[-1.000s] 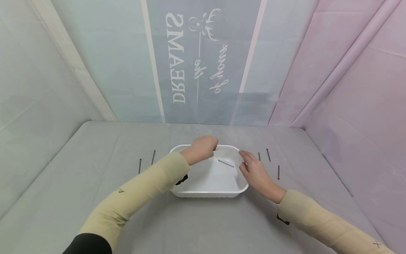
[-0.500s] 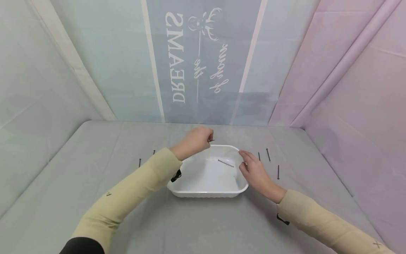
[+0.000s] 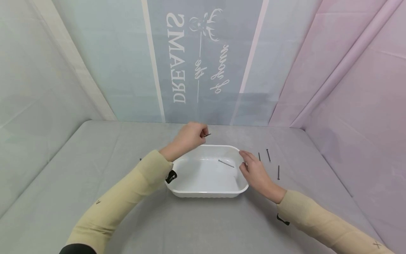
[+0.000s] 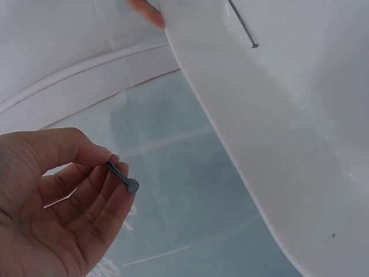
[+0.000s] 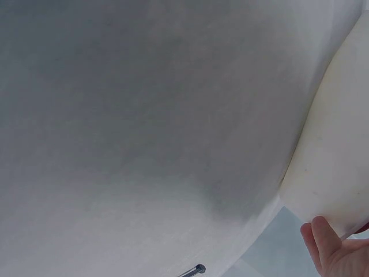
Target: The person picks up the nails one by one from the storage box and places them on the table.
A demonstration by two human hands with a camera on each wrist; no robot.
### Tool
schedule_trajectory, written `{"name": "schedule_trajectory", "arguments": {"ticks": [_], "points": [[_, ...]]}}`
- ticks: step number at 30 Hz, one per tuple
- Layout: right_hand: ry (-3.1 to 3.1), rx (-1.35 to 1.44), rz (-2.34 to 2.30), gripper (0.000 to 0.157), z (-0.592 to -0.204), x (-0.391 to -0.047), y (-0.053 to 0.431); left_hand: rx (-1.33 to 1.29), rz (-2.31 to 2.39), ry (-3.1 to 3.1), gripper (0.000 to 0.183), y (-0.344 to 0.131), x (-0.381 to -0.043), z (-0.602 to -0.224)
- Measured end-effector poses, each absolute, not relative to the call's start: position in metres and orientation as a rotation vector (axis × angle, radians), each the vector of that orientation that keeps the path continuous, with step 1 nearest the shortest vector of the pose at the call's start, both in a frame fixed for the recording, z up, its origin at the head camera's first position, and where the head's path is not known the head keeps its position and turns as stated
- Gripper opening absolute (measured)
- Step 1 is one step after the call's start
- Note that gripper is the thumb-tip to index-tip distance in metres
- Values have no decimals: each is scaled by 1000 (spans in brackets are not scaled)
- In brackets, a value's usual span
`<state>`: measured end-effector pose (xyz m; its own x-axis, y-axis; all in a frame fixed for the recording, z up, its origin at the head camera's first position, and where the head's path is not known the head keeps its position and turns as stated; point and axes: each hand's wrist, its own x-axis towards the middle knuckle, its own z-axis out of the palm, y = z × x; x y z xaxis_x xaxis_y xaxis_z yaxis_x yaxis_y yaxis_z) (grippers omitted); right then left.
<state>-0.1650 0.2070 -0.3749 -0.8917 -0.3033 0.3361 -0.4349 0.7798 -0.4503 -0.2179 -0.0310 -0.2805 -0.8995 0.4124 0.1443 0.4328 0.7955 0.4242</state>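
Between its thumb and fingertips my left hand [image 3: 189, 137] pinches a nail [image 3: 207, 135], above and just beyond the far rim of the white tray [image 3: 206, 194]. The nail's flat round head [image 4: 133, 186] points away from the fingers in the left wrist view. Inside the tray lies another nail [image 3: 226, 163], near the far right. My right hand [image 3: 258, 176] grips the tray's right rim, thumb on the inner side. In the right wrist view the fingers [image 5: 326, 234] of that hand press against the tray's outer wall.
Right of the tray, three nails lie on the grey cloth: one nail [image 3: 259, 156] close to the right hand, a second nail [image 3: 268, 155] and a third nail [image 3: 278, 172]. The left sleeve [image 3: 127, 190] mostly hides a nail [image 3: 141, 159] on the left. A printed curtain [image 3: 203, 109] stands behind.
My left hand has moved up, away and leftward from inside the tray's far edge to beyond it, carrying the nail. The right hand, tray and nail inside have stayed put.
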Motion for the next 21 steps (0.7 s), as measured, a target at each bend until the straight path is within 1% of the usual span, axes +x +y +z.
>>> {"name": "schedule_trajectory", "arguments": {"ticks": [8, 21], "points": [[-2729, 575, 770, 41, -374, -166, 207, -632, -868, -2883, 14, -48, -214, -272], [-2730, 571, 765, 41, -374, -166, 207, -521, -995, -2813, 14, -72, -203, -261]]}}
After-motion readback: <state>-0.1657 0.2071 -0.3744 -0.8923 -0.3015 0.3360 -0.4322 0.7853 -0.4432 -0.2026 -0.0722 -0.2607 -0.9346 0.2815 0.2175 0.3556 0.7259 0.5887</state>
